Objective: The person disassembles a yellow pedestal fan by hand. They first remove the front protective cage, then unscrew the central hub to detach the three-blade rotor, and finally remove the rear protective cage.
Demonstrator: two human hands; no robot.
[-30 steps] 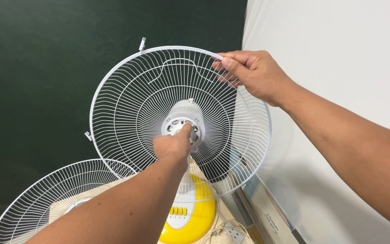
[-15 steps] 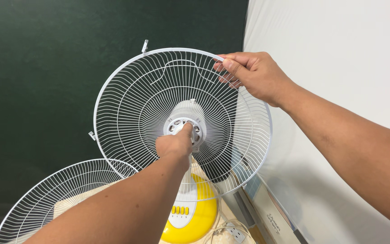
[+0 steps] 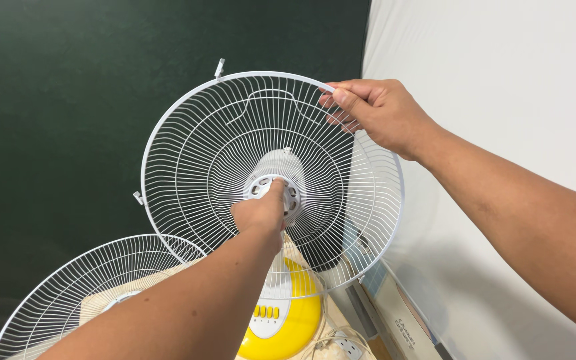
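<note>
Hands hold the fan guard [image 3: 215,160]: right hand [image 3: 378,113] gripping its rim, left hand [image 3: 259,213] pinching its hub.

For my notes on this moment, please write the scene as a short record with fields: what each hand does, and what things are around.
left hand: fingers pressed on the white hub at the centre of the rear fan guard
right hand: pinches the top rim of the rear fan guard
rear fan guard: white wire, round, mounted on the fan, tilted
second guard: white wire, lies lower left, untouched
fan base: yellow, round, with a white button panel
power strip: white, beside the base
background: dark green wall, white wall
</note>
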